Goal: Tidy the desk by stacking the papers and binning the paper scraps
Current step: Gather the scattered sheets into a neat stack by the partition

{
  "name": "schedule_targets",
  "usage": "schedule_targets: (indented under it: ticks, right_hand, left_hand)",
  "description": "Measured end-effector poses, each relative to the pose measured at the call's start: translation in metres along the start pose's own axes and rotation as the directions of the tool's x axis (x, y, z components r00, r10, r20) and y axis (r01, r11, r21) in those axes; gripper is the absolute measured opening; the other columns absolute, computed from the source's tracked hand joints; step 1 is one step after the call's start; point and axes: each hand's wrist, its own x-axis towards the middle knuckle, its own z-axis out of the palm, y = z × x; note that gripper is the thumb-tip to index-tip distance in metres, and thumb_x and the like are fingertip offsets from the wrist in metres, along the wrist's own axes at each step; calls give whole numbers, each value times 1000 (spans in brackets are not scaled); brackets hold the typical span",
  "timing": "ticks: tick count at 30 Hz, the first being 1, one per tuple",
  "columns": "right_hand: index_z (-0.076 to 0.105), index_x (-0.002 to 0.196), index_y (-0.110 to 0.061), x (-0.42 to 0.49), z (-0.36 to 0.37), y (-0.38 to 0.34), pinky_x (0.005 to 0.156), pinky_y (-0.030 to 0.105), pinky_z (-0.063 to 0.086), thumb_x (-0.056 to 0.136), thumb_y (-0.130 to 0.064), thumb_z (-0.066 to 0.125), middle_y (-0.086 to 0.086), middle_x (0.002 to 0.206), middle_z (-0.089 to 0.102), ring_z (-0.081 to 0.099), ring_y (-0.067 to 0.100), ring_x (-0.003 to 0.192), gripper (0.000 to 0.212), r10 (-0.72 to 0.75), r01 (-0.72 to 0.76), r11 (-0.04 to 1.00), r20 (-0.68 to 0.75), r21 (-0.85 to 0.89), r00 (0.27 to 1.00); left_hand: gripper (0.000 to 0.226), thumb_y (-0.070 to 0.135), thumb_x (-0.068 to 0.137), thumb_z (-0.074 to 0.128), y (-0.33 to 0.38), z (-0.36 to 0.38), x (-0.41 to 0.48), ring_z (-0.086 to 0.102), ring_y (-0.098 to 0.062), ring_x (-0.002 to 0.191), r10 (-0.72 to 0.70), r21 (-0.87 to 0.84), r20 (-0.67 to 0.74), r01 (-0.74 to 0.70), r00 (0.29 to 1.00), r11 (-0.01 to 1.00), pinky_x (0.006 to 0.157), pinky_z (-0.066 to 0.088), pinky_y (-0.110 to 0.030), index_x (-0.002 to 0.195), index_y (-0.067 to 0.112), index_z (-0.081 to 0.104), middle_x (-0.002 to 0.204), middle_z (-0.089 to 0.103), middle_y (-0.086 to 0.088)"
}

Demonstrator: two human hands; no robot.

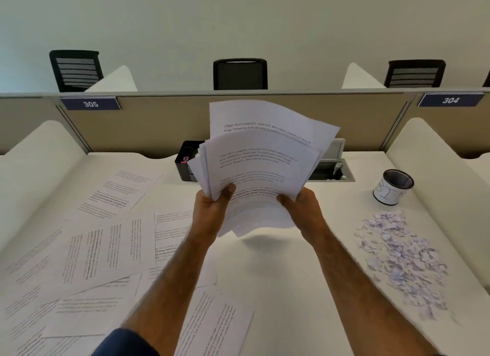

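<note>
- The left hand (212,209) gripped the lower left edge of a sheaf (262,164) of printed pages, with its thumb laid across the front and its fingers hidden behind.
- The right hand (302,209) clasped the lower right edge of the same sheaf, thumb in front and fingers curled round the back.
- The sheaf was held upright above the desk (278,276), well clear of it. Its pages were fanned and uneven, and one page stood taller at the back.
- A dark sleeve (124,342) showed on the left arm at the bottom of the view.
- Loose sheets (100,249) lay overlapping at many angles across the left half of the desk, some passing under the left forearm.
- A heap of scraps (403,257) lay on the right side of the desk, well apart from the sheets.
- A mesh cup (395,187) wrapped in white paper stood just beyond the scraps. Its hand-written label may have read "BIN", but it was too blurred to be sure.
- A black box (185,162) and a cable slot (334,170) sat behind the sheaf, against the partition (159,117).
- Tags reading 305 (91,104) and 304 (450,100) hung on the partition, and three chairs (240,74) stood beyond it.
</note>
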Motion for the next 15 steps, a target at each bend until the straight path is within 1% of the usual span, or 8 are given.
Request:
schedule_targets:
  ticks: [2, 4, 6, 7, 9, 11, 13, 15]
  right_hand:
    - [63, 114, -23, -2, 0, -1, 83, 29, 58, 95, -14, 63, -7, 102, 69, 67, 12, 93, 21, -32, 31, 999, 15, 26, 999]
    - [60, 113, -30, -4, -3, 0, 80, 26, 59, 93, -13, 65, -9, 106, 68, 68, 10, 94, 27, -33, 29, 992, 32, 119, 999]
    - [58, 120, -24, -4, -8, 6, 80, 29, 60, 91, -8, 68, -3, 111, 69, 69, 12, 98, 34, -18, 12, 971, 24, 238, 1000]
    - [58, 123, -20, -4, -10, 10, 81, 32, 60, 91, -6, 67, 1, 113, 69, 69, 16, 101, 36, 2, -6, 967, 16, 253, 1000]
    - [60, 122, -18, -3, -11, 18, 77, 36, 60, 91, -4, 63, 4, 111, 70, 69, 26, 101, 34, 45, -48, 977, 17, 208, 999]
    - [62, 115, -21, -3, -8, 22, 73, 37, 61, 89, -11, 59, 3, 106, 71, 69, 29, 97, 28, 53, -52, 987, 0, 154, 999]
    - [62, 109, -27, -4, -5, 19, 71, 35, 61, 92, -12, 58, 0, 102, 70, 69, 28, 94, 22, 43, -32, 989, -70, 145, 997]
    - [61, 107, -32, -1, -6, 13, 69, 27, 60, 95, -10, 60, -3, 101, 70, 69, 22, 94, 24, 1, 27, 982, -145, 189, 989]
  left_hand:
    - [34, 35, 88, 72, -1, 3, -3, 71, -23, 97, -9, -12, -4, 9, 1000, 1000, 74, 62, -33, 120, 27, 67, 108, 75, 7]
    - [37, 37, 82, 80, -2, 5, -5, 73, -17, 94, -27, -21, -19, 26, 999, 999, 68, 61, -26, 116, 28, 67, 103, 76, 8]
    - [44, 37, 81, 77, -8, 4, -6, 74, -13, 94, -42, -22, -3, 42, 999, 999, 69, 61, -25, 120, 22, 65, 105, 75, 4]
    - [45, 36, 82, 77, -13, 4, -6, 74, -14, 95, -57, -12, 9, 57, 998, 998, 71, 62, -27, 122, 19, 65, 106, 76, 2]
    - [33, 33, 88, 75, -25, 6, -8, 75, -22, 93, -104, 38, 15, 103, 994, 994, 67, 62, -30, 117, 20, 66, 103, 76, -1]
    - [13, 30, 96, 68, -34, 11, -8, 76, -26, 88, -152, 76, -34, 154, 988, 985, 64, 62, -30, 107, 25, 68, 97, 77, 1]
    - [7, 29, 99, 63, -34, 18, -6, 75, -25, 86, -145, 78, -65, 150, 987, 986, 64, 63, -30, 103, 29, 68, 95, 77, 2]
    - [7, 31, 100, 61, -25, 25, -3, 74, -21, 85, -103, 84, -76, 110, 992, 990, 63, 61, -26, 101, 33, 68, 95, 76, 5]
